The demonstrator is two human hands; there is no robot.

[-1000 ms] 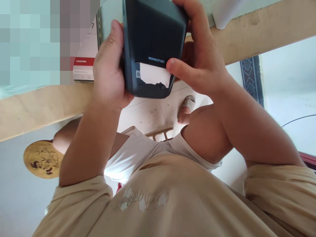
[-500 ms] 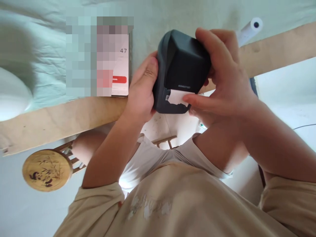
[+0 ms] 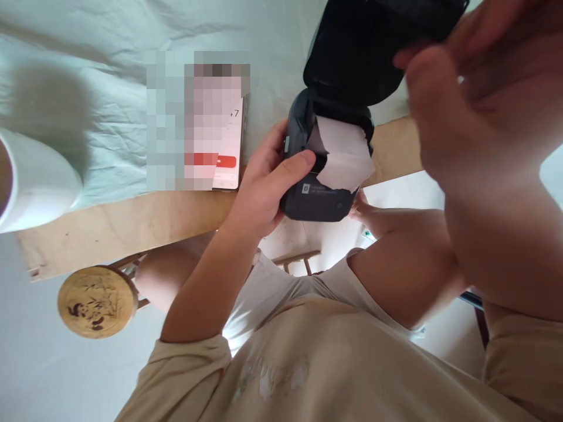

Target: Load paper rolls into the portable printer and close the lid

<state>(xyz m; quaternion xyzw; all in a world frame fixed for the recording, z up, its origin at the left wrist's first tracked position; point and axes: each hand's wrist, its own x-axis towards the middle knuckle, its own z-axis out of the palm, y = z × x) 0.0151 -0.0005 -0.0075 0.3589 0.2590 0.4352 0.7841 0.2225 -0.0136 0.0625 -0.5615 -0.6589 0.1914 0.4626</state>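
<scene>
A seated person holds a small dark label printer point(image 3: 317, 196) over the near edge of a wooden table point(image 3: 132, 225), its hinged lid point(image 3: 373, 47) swung up and open above the body. The left hand point(image 3: 264, 184) is wrapped around the printer's left side, fingers behind it and the thumb pressed across the front, its tip touching the edge of the white label paper point(image 3: 345, 158) that stands out of the open compartment. The paper's lower edge is ragged and hangs down over the printer's front panel.

The right hand point(image 3: 466, 111) is raised close to the camera and blurred; its fingers point(image 3: 422, 76) are curled against the right side of the lifted lid, apparently gripping it, though the exact hold is hard to make out.

The printer sits between the two hands, above the person's lap and just in front of the table edge. On the table, a pale green cloth point(image 3: 109, 70) covers the far part, and a smartphone point(image 3: 229, 152) lies on it just left of the printer, most of its screen pixelated, a red bar showing near its lower end. A white cup point(image 3: 35, 187) stands at the far left edge of the view. Below the table edge, a round wooden stool point(image 3: 97, 302) with a panda and bamboo design stands on the floor beside the person's knee.
</scene>
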